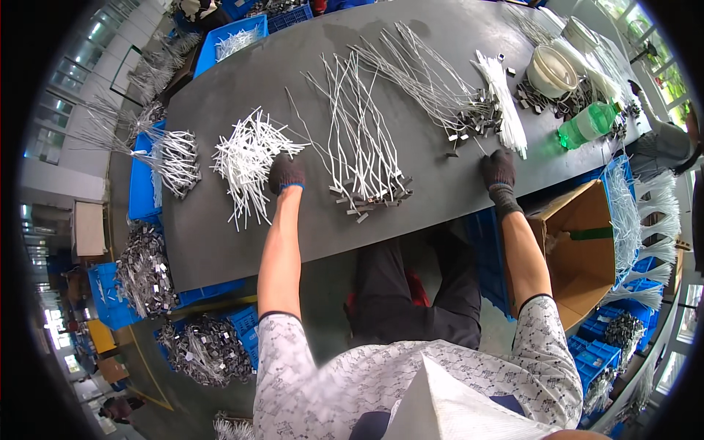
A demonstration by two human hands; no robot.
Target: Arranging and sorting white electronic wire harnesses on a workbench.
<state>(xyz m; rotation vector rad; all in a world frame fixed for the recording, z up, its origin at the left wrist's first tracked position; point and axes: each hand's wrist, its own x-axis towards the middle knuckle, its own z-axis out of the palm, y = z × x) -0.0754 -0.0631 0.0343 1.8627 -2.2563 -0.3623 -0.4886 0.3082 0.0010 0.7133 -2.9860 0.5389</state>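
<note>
My left hand (287, 173), in a dark knitted glove, rests at the right edge of a loose pile of short white tubes (246, 161). Its fingers are curled, and tube ends show just beyond them; what they grip is hidden. Farther right, my gloved right hand (499, 170) is closed at the near side of a heap of small dark metal-ended parts (477, 117) with long thin wires. A thin wire end shows by its fingers, but its hold is unclear. Between my hands lies a bundle of white-sleeved wires (359, 139), metal blocks at the near end.
A bundle of long white tubes (502, 103) lies beyond my right hand. Near it are a whitish bucket (551, 72) and a green plastic bottle (588, 125). An open cardboard box (579, 246) stands below the grey table's (220, 253) right edge. Blue bins (143, 187) line the left.
</note>
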